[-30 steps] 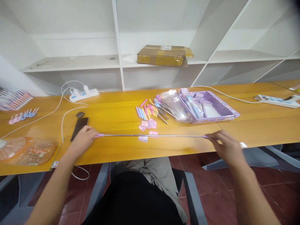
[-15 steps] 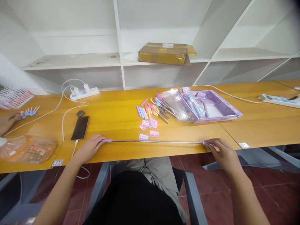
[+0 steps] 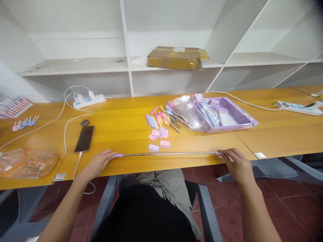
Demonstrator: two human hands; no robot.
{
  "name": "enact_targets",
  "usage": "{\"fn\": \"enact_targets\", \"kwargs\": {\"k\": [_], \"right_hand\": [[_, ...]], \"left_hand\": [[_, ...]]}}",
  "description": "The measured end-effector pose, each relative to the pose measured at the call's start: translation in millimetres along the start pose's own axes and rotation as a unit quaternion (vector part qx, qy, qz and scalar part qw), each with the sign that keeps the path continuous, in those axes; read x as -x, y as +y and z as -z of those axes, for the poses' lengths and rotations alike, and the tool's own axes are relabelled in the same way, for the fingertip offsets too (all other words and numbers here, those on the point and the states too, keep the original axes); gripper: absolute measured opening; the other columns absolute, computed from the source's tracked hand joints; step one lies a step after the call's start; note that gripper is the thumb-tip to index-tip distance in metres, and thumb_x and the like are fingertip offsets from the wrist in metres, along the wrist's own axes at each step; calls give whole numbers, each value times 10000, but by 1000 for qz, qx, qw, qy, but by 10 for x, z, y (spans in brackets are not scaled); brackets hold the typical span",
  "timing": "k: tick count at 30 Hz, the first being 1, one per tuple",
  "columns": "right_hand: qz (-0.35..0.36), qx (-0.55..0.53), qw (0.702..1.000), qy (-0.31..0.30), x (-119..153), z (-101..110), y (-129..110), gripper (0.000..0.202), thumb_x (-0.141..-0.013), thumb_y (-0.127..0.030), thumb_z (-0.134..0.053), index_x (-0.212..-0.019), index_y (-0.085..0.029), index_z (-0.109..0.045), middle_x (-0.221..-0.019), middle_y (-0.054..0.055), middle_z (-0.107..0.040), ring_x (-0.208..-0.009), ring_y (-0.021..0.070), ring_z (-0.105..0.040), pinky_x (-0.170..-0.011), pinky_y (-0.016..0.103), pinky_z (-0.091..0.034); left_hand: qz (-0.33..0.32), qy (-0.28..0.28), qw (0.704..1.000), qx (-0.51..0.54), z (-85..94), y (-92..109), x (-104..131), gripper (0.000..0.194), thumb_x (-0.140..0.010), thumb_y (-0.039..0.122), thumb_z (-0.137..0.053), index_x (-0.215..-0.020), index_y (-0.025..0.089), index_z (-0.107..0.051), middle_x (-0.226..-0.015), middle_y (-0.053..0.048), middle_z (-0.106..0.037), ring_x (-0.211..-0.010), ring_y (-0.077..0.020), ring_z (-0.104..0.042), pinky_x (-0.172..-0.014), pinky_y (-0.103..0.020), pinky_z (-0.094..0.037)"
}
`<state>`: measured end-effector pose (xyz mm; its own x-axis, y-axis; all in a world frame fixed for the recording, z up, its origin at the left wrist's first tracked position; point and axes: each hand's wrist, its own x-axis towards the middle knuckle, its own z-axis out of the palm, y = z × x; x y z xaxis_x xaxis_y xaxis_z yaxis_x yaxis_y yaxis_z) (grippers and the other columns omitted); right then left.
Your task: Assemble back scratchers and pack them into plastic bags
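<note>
Both forearms reach forward from the lower corners, hands wide apart and palms turned inward near the front edge of the table (image 3: 121, 129). The left hand (image 3: 100, 163) pinches the purple grip at one end of a thin metal rod (image 3: 166, 154); the right hand (image 3: 238, 164) grasps its opposite purple end between thumb and fingers. The rod spans straight between them, nearly level, just in front of two small printed cards (image 3: 159, 146); whether it touches the tabletop cannot be told.

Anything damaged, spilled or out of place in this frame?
The cardboard box on the white shelf looks a little damaged: a ragged flap sticks out at its right end. The thin metal rod between the left hand and right hand looks straight; nothing else stands out.
</note>
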<state>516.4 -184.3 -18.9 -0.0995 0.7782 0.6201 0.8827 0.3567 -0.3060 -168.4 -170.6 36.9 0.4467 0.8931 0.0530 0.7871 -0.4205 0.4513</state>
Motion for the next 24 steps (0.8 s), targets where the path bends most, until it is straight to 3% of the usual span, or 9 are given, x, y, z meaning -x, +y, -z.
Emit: {"fn": "enact_targets", "kwargs": {"k": [4, 6, 9, 12, 18, 24], "right_hand": [[56, -21, 998, 23, -276, -222, -447, 123, -1076, -263, -668, -1080, -270, -791, -938, 65, -761, -863, 240, -724, -813, 386, -570], [102, -36, 994, 22, -425, -443, -880, 119, -1080, -249, -665, -1100, -263, -782, -957, 71, -762, -882, 239, -700, -811, 387, -542], [175, -42, 982, -55, -569, -825, -1602, 186, -1106, -200, -591, -1141, -253, -765, -1000, 84, -759, -910, 241, -653, -804, 394, -468], [199, -9, 977, -71, -608, -1097, -2027, 268, -1113, -114, -515, -1096, -241, -751, -932, 77, -722, -859, 232, -583, -779, 397, -397], [203, -23, 978, -41, -508, -1223, -1962, 259, -1113, -107, -531, -1130, -253, -743, -942, 64, -726, -856, 232, -547, -767, 401, -381], [148, -72, 985, -56, -468, -1274, -1922, 171, -1104, -182, -591, -1097, -256, -745, -995, 85, -724, -911, 255, -579, -788, 415, -443]], "left_hand": [[0, 1, 1000, 14, -252, 363, -243, 493, -1168, 425, -362, -1305, 224, -791, -1093, -82, -771, -983, -216, -726, -922, -343, -591], [-6, 0, 999, 31, -440, 669, -430, 489, -1173, 398, -353, -1307, 226, -790, -1045, -78, -767, -938, -207, -717, -891, -329, -584], [-61, -24, 996, 57, -719, 1079, -673, 449, -1172, 342, -370, -1371, 277, -767, -1104, -67, -785, -1000, -207, -719, -948, -332, -576], [-45, 2, 998, 49, -886, 1212, -777, 423, -1166, 328, -393, -1347, 272, -772, -1123, -79, -786, -1000, -214, -721, -927, -335, -581], [-74, 10, 997, -20, -923, 1036, -717, 422, -1179, 364, -368, -1348, 220, -728, -1111, -94, -768, -979, -215, -716, -878, -334, -563], [-63, 38, 997, -13, -960, 1097, -702, 369, -1168, 356, -409, -1323, 242, -723, -1103, -80, -768, -965, -203, -722, -849, -316, -550]]}}
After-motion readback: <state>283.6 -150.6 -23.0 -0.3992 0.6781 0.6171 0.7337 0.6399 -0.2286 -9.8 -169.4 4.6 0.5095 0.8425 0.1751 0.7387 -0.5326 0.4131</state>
